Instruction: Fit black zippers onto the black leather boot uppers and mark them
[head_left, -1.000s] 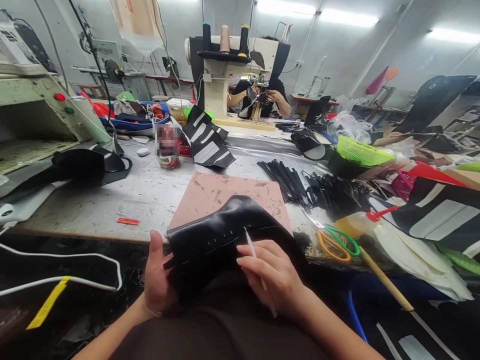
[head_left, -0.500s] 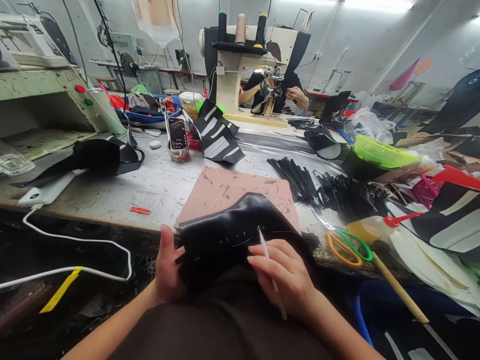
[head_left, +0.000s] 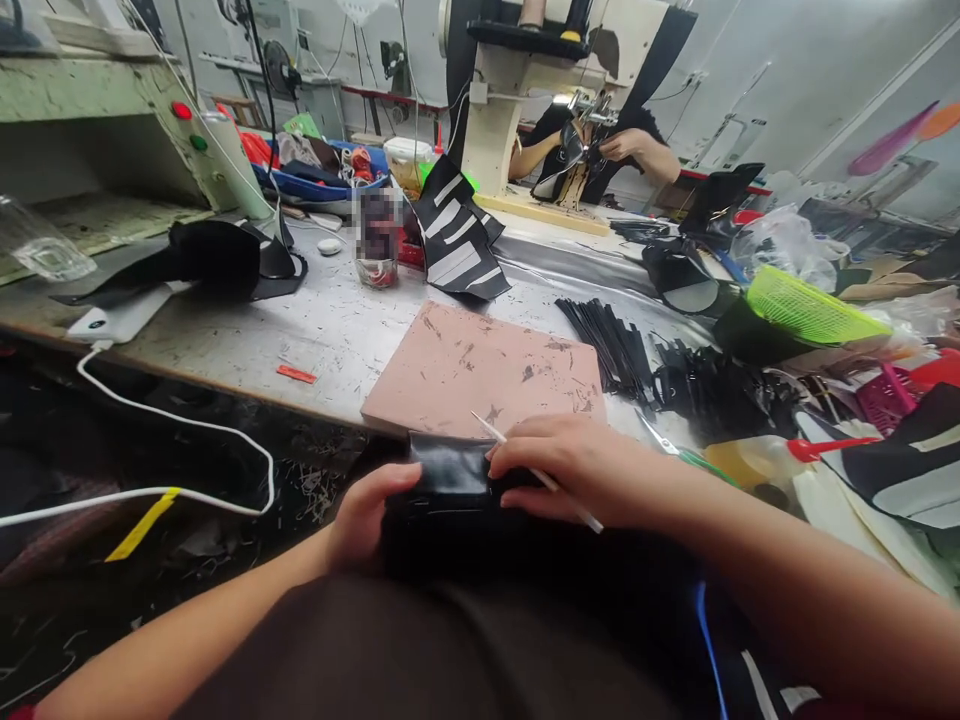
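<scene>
A glossy black leather boot upper [head_left: 451, 468] is in front of my body, by the near edge of the pink board. My left hand [head_left: 366, 515] grips its left side, thumb on top and fingers hidden behind and beneath. On its right side rests my right hand [head_left: 562, 462], fingers closed round a slim white marking pen [head_left: 581, 512]. One end of the pen points up and left over the board, clear of the leather. The upper's lower part is lost in shadow against dark clothing.
A pink cutting board [head_left: 480, 360] lies ahead. Right of it are black strips [head_left: 611, 350], scissors [head_left: 660, 432] and a glue bottle [head_left: 757, 458]. A white power bank [head_left: 124, 315] with a cable sits left. Beyond, a co-worker's hands [head_left: 630, 145] are at a sewing machine [head_left: 487, 130].
The boot upper has been turned and drawn closer, so its marked side no longer shows. My right hand moved up onto it, the pen tipping leftward. The camera view has shifted left and down.
</scene>
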